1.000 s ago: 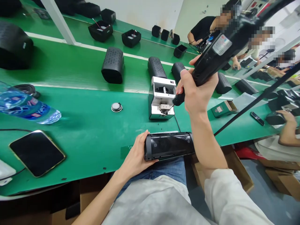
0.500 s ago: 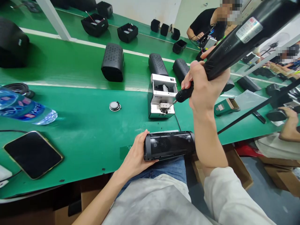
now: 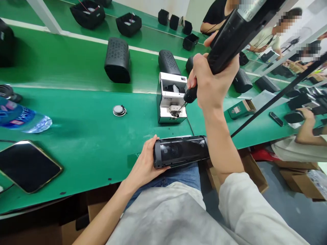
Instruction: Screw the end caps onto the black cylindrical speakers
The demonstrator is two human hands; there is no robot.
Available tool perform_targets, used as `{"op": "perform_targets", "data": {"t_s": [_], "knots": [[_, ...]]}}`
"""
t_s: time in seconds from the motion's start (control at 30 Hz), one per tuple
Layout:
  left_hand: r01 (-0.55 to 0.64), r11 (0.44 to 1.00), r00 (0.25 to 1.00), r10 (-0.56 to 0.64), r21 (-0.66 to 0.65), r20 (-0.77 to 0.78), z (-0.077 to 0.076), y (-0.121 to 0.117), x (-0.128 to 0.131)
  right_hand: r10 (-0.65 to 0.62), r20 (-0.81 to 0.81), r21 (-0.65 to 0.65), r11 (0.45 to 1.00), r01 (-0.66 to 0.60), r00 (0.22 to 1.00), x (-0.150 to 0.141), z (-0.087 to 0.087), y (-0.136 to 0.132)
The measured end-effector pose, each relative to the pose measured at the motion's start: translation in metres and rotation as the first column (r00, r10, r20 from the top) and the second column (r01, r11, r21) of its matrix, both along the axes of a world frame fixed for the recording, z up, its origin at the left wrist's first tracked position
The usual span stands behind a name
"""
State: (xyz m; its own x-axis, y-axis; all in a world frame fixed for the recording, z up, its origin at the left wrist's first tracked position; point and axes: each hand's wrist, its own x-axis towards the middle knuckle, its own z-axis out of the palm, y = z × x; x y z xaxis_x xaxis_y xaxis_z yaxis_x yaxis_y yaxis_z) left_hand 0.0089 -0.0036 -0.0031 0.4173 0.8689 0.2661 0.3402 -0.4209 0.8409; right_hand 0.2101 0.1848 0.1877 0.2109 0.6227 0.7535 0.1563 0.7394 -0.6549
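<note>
My left hand (image 3: 146, 158) is wrapped round the left end of a black speaker housing (image 3: 181, 151), which lies sideways at the bench's front edge above my lap. In my right hand (image 3: 212, 80) is a black electric screwdriver (image 3: 227, 37), gripped round its body and slanting down to the left. Its thin bit reaches the front pickup block of a silver screw feeder (image 3: 173, 98); whether a screw sits on the bit is too small to tell. A few tiny dark screws lie between the feeder and the housing. My right forearm covers the housing's right end.
A small round speaker driver (image 3: 119, 110) lies left of the feeder. Further left are a water bottle (image 3: 22, 117) and a phone (image 3: 29, 166). Black speaker shells (image 3: 117, 59) stand behind. At right are a green box (image 3: 241, 109), a slanting black pole (image 3: 276, 97) and co-workers.
The camera view has shifted a little. The screwdriver stays with its bit at the feeder's front, its body changing tilt slightly. My left hand keeps its hold on the housing.
</note>
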Motion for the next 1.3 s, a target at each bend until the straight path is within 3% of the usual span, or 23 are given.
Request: {"op": "perform_targets", "data": {"t_s": [0.23, 0.47, 0.67, 0.77, 0.87, 1.1, 1.3], "knots": [[0.014, 0.999, 1.0, -0.014, 0.042, -0.004, 0.0, 0.001, 0.001, -0.04, -0.021, 0.079, 0.996, 0.042, 0.999, -0.006, 0.006, -0.024], [0.017, 0.998, 1.0, -0.017, 0.056, 0.0, 0.001, 0.002, 0.001, 0.035, -0.015, 0.057, 0.998, -0.034, 0.999, -0.007, 0.011, -0.036], [0.0, 0.998, 1.0, 0.001, 0.065, -0.012, 0.0, 0.001, 0.002, 0.018, 0.089, -0.126, 0.992, -0.006, 0.996, 0.013, 0.017, -0.054], [-0.008, 0.997, 1.0, 0.009, 0.075, -0.014, -0.002, 0.002, 0.003, -0.028, 0.04, -0.052, 0.998, 0.03, 0.999, 0.018, 0.023, -0.061], [-0.007, 0.998, 1.0, 0.009, 0.067, -0.016, -0.002, 0.002, 0.003, -0.04, -0.001, 0.048, 0.998, 0.04, 0.999, 0.016, 0.024, -0.054], [0.0, 1.0, 1.0, 0.0, 0.03, -0.007, 0.001, 0.0, 0.003, -0.075, 0.018, -0.057, 0.996, 0.076, 0.997, 0.005, 0.006, -0.008], [-0.001, 1.0, 1.0, 0.002, 0.031, -0.009, -0.001, 0.001, 0.002, -0.034, -0.052, -0.026, 0.999, 0.033, 0.998, -0.004, 0.004, -0.003]]}}
